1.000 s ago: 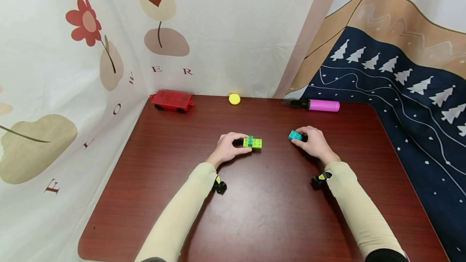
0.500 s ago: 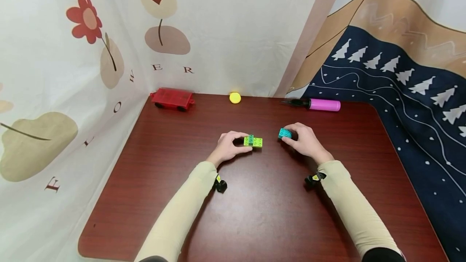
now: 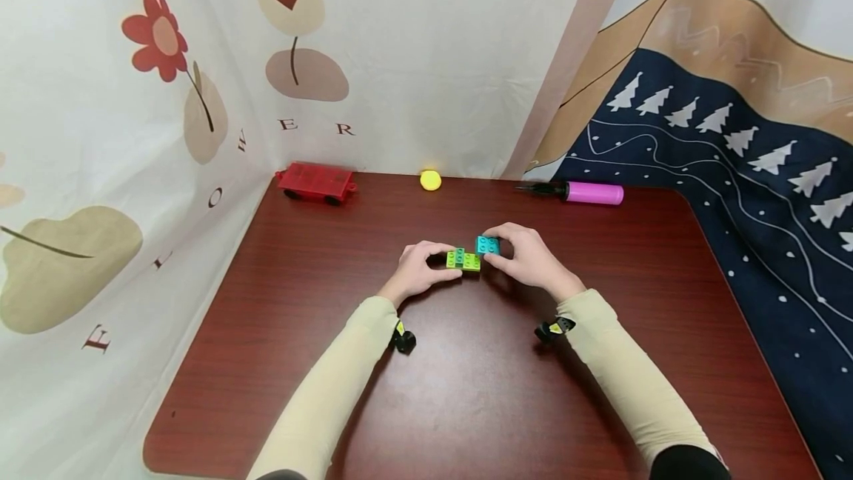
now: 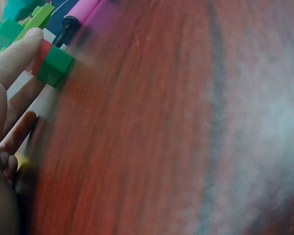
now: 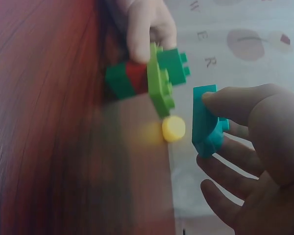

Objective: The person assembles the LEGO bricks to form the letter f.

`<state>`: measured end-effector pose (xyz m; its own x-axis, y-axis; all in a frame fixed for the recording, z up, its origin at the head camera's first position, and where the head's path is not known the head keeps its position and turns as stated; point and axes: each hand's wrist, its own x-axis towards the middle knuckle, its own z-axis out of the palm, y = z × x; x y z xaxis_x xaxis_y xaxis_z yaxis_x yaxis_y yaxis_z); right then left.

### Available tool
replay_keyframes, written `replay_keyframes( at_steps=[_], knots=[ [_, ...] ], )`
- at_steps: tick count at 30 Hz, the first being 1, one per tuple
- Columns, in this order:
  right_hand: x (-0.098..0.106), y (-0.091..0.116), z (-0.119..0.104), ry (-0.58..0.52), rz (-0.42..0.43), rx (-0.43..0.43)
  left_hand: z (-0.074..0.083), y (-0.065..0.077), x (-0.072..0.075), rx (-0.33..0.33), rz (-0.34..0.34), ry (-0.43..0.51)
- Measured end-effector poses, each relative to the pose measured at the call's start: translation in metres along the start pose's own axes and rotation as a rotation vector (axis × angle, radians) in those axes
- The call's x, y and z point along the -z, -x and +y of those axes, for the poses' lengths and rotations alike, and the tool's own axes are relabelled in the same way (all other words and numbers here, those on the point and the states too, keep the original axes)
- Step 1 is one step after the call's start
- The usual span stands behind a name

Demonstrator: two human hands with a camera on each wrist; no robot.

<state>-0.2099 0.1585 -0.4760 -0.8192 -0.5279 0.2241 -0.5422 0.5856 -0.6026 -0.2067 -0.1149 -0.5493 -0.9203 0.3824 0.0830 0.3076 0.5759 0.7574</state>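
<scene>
My left hand (image 3: 418, 271) pinches a small stack of toy building blocks (image 3: 472, 262) between thumb and fingers. From the right wrist view, the stack has a green block at the bottom, a red one above it, a wider lime block (image 5: 158, 83) over that and a green block (image 5: 172, 67) on top. My right hand (image 3: 532, 261) holds a teal block (image 3: 488, 244) by its sides, studs up. This teal block is raised off the table, close to the right end of the stack; a gap parts the two in the right wrist view.
Along the table's back edge are a red toy wagon (image 3: 316, 182) at left, a yellow ball-like thing (image 3: 430, 180) in the middle and a magenta-and-black hand pump (image 3: 591, 192) at right. Printed cloth (image 3: 426, 58) hangs behind the brown table (image 3: 440, 406).
My right hand has travelled left with the teal block, from well apart to right beside the stack. The left hand and its stack have stayed in place.
</scene>
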Motion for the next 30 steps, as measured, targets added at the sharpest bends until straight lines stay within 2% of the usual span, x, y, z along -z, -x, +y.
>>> replay_keyframes(
  at_steps=[9,16,30],
  knots=[
    [-0.009,-0.010,-0.022,-0.049,-0.004,0.102,0.000,0.000,0.000,-0.019,0.011,-0.002],
    [-0.015,-0.012,-0.026,-0.002,-0.065,0.088,0.001,0.001,0.001,-0.024,0.013,-0.008],
    [-0.016,-0.013,-0.020,-0.012,-0.082,0.104,0.001,0.000,0.001,-0.025,0.007,-0.010]
  ],
)
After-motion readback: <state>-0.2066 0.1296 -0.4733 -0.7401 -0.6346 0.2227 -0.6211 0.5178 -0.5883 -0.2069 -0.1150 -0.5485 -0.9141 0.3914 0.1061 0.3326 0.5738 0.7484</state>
